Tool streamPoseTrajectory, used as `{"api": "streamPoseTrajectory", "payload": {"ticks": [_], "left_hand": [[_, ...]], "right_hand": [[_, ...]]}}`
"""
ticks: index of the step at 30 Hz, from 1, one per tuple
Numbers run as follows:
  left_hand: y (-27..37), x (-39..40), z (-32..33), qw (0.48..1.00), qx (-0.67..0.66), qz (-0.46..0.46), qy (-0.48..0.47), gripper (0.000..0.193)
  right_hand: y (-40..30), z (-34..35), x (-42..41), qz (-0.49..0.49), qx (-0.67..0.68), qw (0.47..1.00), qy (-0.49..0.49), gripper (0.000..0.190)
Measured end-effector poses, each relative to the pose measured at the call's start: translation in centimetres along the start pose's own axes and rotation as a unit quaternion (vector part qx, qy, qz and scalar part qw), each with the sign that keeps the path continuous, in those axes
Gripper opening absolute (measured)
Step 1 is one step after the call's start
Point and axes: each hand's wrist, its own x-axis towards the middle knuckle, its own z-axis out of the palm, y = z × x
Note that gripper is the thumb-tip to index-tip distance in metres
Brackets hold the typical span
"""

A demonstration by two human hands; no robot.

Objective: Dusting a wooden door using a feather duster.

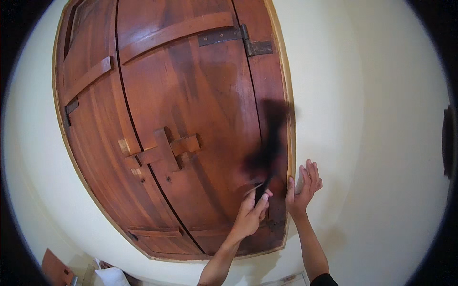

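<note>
My left hand point(250, 214) is closed around the handle of a dark brush or duster point(270, 143), whose head is blurred over the right edge of a wooden double shutter point(207, 93). My right hand point(302, 193) rests with spread fingers against the light wooden frame point(290, 143) and the wall beside it; it holds nothing. A wooden sliding latch point(166, 148) spans the seam between the two panels. Near the top right a dark metal hinge point(257, 47) joins the panel to its side board.
A pale wall point(357, 125) surrounds the shutter. At the lower left are a brown board point(53, 266) and a white pillow or bag point(111, 276). A dark object point(447, 143) is cut off at the far right.
</note>
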Motion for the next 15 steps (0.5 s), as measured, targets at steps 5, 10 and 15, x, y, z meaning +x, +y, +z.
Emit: {"api": "streamPoseTrajectory", "payload": {"ticks": [5,10,15], "left_hand": [[-0.5,0.9,0.0,0.996,-0.026,-0.004,-0.082,0.021],[2.0,2.4,0.8,0.989,-0.127,0.074,0.037,0.019],[3.8,3.3,0.9,0.996,-0.059,0.062,0.0,0.021]], "right_hand": [[-0.1,0.1,0.0,0.001,0.002,1.0,0.004,0.049],[0.1,-0.1,0.0,0.001,0.002,1.0,0.002,0.048],[0.1,-0.1,0.0,0.007,0.001,1.0,0.012,0.045]]}}
